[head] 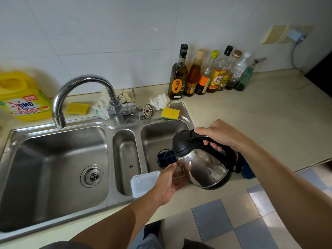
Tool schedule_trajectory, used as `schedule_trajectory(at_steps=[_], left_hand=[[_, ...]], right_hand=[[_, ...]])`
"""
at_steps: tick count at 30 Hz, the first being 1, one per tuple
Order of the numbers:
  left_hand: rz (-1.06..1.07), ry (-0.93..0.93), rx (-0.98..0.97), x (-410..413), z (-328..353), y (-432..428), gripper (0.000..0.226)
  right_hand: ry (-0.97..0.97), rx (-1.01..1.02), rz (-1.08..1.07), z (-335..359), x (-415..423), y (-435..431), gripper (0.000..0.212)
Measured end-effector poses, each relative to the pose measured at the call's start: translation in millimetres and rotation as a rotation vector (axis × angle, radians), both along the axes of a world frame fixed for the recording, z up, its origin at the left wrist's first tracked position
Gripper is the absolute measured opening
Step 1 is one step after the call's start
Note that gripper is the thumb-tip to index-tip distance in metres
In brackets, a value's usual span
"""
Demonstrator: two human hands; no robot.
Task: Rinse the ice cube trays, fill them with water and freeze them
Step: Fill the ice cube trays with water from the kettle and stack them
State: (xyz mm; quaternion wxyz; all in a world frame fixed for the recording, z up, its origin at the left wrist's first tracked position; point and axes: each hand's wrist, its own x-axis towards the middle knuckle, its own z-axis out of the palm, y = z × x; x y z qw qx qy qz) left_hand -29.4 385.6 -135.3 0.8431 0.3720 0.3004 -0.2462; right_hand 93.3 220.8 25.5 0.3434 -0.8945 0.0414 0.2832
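Observation:
My right hand (217,135) grips the black handle of a steel electric kettle (203,168), which is tilted to the left over the right sink basin. A thin stream of water runs from its spout onto a dark blue ice cube tray (166,158) lying in that basin. My left hand (169,184) is open, its palm and fingers pressed against the kettle's lower side. A clear plastic lid (143,182) rests on the sink's front rim beside my left hand. Part of another blue item (247,169) shows behind the kettle on the counter edge.
The steel sink (107,123) has a large left basin, a narrow middle one and the right basin. A curved tap (86,90) reaches over the left basin. Sponges, rags, a strainer, a yellow detergent jug (23,97) and several bottles (206,72) line the back.

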Motion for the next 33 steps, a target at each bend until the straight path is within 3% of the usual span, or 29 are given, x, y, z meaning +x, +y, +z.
schedule_trajectory(at_steps=[33], left_hand=[[-0.045,0.030,0.020,7.5,1.6,-9.5,0.033]], right_hand=[[0.009,-0.034,-0.013,6.1,3.9,-9.7,0.057]])
